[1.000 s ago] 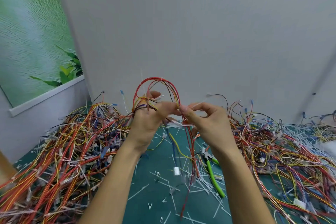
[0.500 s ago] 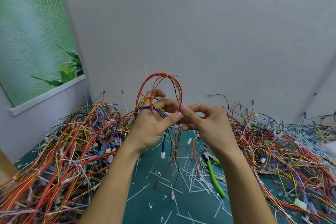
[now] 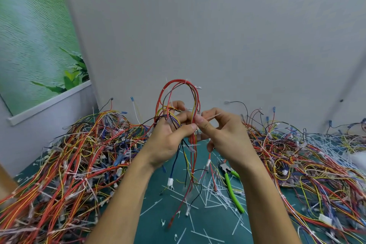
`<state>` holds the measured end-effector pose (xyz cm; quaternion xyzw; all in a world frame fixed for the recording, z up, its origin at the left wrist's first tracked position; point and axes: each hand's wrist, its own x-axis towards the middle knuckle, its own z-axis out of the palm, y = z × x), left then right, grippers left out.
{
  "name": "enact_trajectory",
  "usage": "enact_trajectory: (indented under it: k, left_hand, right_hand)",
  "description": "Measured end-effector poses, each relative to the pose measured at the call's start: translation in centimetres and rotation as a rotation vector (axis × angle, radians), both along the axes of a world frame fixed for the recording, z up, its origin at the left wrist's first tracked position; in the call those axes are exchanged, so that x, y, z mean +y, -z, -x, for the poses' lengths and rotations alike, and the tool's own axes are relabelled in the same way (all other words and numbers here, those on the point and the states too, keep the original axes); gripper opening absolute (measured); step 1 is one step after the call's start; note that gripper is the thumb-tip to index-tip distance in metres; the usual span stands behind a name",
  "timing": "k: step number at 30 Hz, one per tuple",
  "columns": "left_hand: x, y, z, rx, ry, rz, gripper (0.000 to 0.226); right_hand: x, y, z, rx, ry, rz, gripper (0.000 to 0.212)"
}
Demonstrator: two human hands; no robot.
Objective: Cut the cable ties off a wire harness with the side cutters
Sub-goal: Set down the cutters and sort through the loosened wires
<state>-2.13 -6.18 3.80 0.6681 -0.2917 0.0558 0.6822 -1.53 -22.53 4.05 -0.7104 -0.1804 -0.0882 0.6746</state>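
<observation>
— What are the fingers doing?
— The right hand's (image 3: 227,136) thumb and forefinger pinch a white tie (image 3: 213,116) right beside the harness (image 3: 176,81), and its other fingers curl under. The left hand (image 3: 168,140) grips the harness, with the thumb pressed on the wires and the fingers curled behind them.
— Where is the harness?
— It is held up above the mat (image 3: 150,230), between both hands. It loops over the left fingers, with a top tie (image 3: 186,81) on the arch. Loose ends, one with a white plug (image 3: 169,182), hang down toward the mat.
— And the cutters (image 3: 229,186)?
— They have green handles and lie on the mat below the right wrist, touched by neither hand.
— What lies around them?
— Cut ties (image 3: 213,198) are strewn over the mat. There is a left pile (image 3: 69,154) of wires, a right pile (image 3: 297,154), and a grey wall (image 3: 217,35) behind.
</observation>
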Motion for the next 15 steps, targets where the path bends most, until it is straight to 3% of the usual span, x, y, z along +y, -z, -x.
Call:
enact_trajectory:
  k: [5, 11, 15]
  left_hand:
    - [-0.2, 0.9, -0.8, 0.055, 0.003, 0.118, 0.028]
    - [-0.2, 0.5, -0.6, 0.009, -0.044, 0.131, 0.03]
    - [0.7, -0.2, -0.6, -0.028, -0.181, 0.147, 0.03]
  right_hand:
    - [0.3, 0.4, -0.4, -0.014, -0.002, -0.04, 0.023]
    - [0.0, 0.4, -0.6, -0.011, 0.009, -0.027, 0.018]
    - [-1.7, -0.3, -0.6, 0.084, 0.032, 0.035, 0.036]
